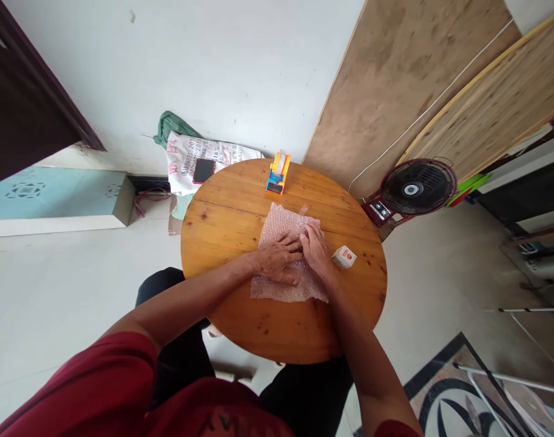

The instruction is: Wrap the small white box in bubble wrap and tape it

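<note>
A sheet of pinkish bubble wrap (277, 291) lies flat on the round wooden table (231, 227). My left hand (279, 259) rests palm down across its middle, fingers spread and pointing right. Close beside it, my right hand (315, 247) presses on the sheet's right side with its fingers stretched forward. Neither hand grips anything that I can see. A small white box (344, 257) with a red mark stands to the right of my right hand. Beyond the bubble wrap, near the far edge, is an orange and blue tape dispenser (278, 174).
A dark phone-like object (204, 171) lies on a white printed sack (179, 149) behind the table's left edge. An electric fan (415, 187) stands off to the right. A wall (240, 67) rises behind the table, and a pale blue box (62, 197) is on the left.
</note>
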The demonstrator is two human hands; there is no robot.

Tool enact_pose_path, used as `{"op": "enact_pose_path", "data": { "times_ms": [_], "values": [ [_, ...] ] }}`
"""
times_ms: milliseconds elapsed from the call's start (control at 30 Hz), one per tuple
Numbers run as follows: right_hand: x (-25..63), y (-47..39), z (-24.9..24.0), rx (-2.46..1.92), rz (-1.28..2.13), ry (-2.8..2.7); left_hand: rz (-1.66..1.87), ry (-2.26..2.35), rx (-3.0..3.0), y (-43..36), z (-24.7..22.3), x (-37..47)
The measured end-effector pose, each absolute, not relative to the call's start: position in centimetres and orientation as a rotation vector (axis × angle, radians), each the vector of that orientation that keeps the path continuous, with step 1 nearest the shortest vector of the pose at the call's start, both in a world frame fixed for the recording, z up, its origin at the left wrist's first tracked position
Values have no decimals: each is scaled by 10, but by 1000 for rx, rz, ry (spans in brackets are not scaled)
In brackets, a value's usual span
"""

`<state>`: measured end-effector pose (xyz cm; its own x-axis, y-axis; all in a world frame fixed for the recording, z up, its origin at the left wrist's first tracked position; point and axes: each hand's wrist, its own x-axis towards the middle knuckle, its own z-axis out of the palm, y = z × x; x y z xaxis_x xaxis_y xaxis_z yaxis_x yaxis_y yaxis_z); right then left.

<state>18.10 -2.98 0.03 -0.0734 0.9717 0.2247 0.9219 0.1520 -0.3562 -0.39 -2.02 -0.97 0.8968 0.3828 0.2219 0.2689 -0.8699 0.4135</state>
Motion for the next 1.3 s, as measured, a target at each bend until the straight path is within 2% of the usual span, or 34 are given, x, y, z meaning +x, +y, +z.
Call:
{"op": "enact_pose_path", "data": {
  "times_ms": [167, 300, 533, 1100, 1300],
  "values": [
    [193, -32, -8, -1825, 151, -2041, 457, 522, 2644, -17, -5, -5],
    [192, -32, -11, -1811, 136, -2081, 567, 788, 2634, -7, -2, -10],
    [188, -31, -9, -1909, 110, -2102, 326, 1213, 2675, 0, -8, -17],
    [186, -34, -9, -2140, -19, -2065, 258, 1173, 2617, 14, -2, -32],
    [184, -36, -6, -2163, -6, -2061, 414, 1036, 2694, 7, 3, -27]
  ]
}}
